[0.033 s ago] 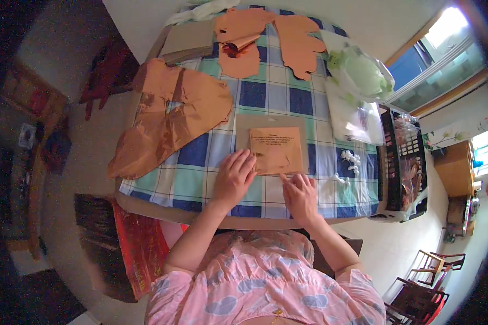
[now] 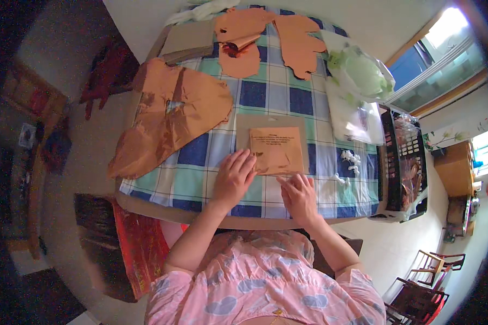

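Observation:
A flat copper-coloured packet [image 2: 277, 150] in a clear sleeve, with small dark print on its upper part, lies on a grey-beige card [image 2: 243, 125] in front of me. My left hand [image 2: 236, 176] rests on the packet's lower left corner, fingers stretched and lying flat. By the lower right edge is my right hand [image 2: 299, 195], holding nothing that I can see. One of its digits points left along that edge, apart from the other fingers, which are bent. The undersides of both hands are hidden.
A blue, green and white checked cloth [image 2: 253, 96] covers the table. Copper-coloured foil pieces [image 2: 179, 114] lie left and at the back, beside a stack of grey-beige boards [image 2: 188, 40]. At right are white bits [image 2: 351, 160], a clear plastic bag [image 2: 363, 76] and a black rack [image 2: 404, 162].
The pointing digit of my right hand has slid slightly left along the packet's lower edge. My left hand and the packet stay where they were.

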